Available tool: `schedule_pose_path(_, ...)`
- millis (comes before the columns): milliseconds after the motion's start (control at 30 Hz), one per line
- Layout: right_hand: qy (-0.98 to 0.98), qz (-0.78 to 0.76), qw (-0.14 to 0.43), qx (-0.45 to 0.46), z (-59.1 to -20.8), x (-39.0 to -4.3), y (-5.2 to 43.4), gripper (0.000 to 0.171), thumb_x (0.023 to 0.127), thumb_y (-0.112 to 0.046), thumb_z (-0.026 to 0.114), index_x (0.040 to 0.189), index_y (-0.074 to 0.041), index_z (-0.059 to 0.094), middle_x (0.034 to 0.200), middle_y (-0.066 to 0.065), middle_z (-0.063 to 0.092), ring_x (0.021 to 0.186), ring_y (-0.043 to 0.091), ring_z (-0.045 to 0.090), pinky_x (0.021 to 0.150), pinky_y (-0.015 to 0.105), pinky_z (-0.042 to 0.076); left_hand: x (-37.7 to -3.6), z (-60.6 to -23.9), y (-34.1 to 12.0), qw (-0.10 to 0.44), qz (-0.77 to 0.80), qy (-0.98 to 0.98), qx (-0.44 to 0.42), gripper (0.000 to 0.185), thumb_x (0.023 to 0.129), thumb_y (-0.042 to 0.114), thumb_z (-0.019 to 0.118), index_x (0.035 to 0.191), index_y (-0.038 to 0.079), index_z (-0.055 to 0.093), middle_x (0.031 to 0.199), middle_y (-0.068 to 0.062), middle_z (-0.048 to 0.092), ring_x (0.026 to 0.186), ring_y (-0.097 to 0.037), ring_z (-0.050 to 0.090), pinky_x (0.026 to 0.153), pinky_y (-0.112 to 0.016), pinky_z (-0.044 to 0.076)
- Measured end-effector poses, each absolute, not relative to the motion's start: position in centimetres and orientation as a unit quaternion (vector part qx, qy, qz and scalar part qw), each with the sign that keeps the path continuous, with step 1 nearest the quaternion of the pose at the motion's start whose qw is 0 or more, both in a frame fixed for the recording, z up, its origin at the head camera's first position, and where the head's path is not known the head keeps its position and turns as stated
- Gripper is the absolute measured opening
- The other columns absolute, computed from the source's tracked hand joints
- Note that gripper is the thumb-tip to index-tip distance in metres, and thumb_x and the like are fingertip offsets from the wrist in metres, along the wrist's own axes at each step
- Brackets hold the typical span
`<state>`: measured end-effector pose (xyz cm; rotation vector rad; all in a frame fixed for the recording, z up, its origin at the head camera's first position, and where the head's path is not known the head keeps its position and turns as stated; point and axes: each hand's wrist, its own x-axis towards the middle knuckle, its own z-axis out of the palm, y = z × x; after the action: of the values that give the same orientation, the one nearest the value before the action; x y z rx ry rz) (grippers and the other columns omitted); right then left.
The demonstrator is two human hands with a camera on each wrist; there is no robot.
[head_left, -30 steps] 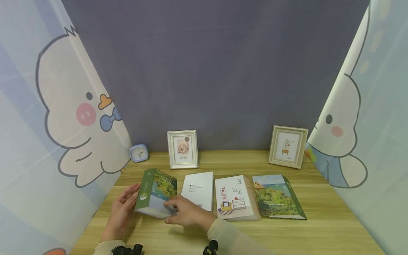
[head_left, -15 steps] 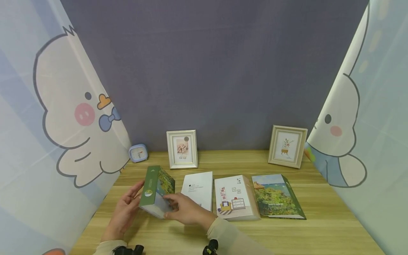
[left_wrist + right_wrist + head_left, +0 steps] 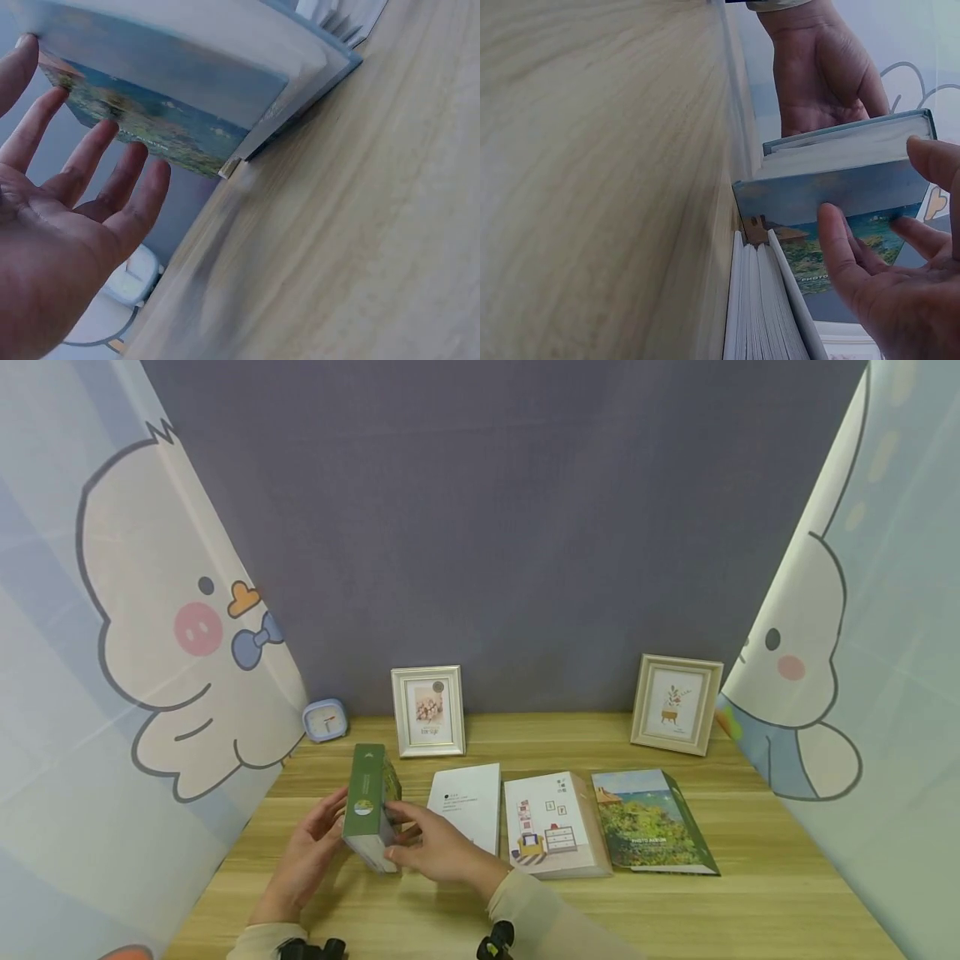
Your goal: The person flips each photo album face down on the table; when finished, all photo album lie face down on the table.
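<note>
- two hands are on one book: my left hand point(image 3: 303, 852) and my right hand point(image 3: 438, 852) have the green book point(image 3: 369, 806) stood nearly on edge between them, spine up, at the left end of the wooden table point(image 3: 750, 893).
- my left fingers point(image 3: 90, 161) are spread and nearly straight, lying against the painted cover without curling round it.
- my right fingers point(image 3: 840, 251) press flat on the other cover, thumb over the top edge; it is a steadying hold, not a tight grip.
- the lower corner of the book seems to touch the table, just left of the white book point(image 3: 467, 806).
- i judge the step in hand to be tipping this book upright from lying flat.
- the next move calls for both palms to square it up, then ease off evenly so it does not topple toward the small blue clock point(image 3: 325, 720) or the white book.
</note>
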<state>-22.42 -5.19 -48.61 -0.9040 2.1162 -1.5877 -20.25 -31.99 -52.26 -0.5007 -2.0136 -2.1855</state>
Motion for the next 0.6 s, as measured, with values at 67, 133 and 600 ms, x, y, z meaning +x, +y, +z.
schedule_pose_path(67,0.740,-0.568,0.168,-0.318,-48.6,-22.4,-5.2,0.068,0.101,-0.028,0.074,0.161,-0.025,0.042,0.145,-0.001,0.056,0.117,0.014,0.063,0.090,0.022,0.055,-20.2,-52.1,-31.8,0.066,-0.713,-0.678,-0.164,0.053,0.110,-0.002,0.047,0.161,-0.002,0.033,0.150,0.009,0.055,0.134,-0.007,0.054,0.104,-0.025,0.051)
schedule_pose_path(133,0.733,-0.578,0.164,-0.319,-48.5,-22.4,-5.3,0.067,0.101,-0.026,0.074,0.161,-0.024,0.042,0.143,0.000,0.057,0.117,0.016,0.063,0.091,0.022,0.055,-20.2,-51.8,-31.6,0.065,-0.707,-0.685,-0.164,0.053,0.110,-0.001,0.048,0.161,-0.002,0.033,0.152,0.009,0.054,0.136,-0.007,0.052,0.105,-0.025,0.050)
schedule_pose_path(600,0.690,-0.629,0.155,-0.323,-48.1,-22.4,-5.4,0.062,0.101,-0.019,0.074,0.155,-0.019,0.043,0.133,0.001,0.060,0.112,0.013,0.065,0.092,0.024,0.057,-20.1,-50.4,-30.1,0.089,-0.637,-0.750,-0.157,0.044,0.110,0.003,0.052,0.154,0.000,0.048,0.154,-0.010,0.053,0.136,-0.007,0.051,0.103,-0.021,0.048)
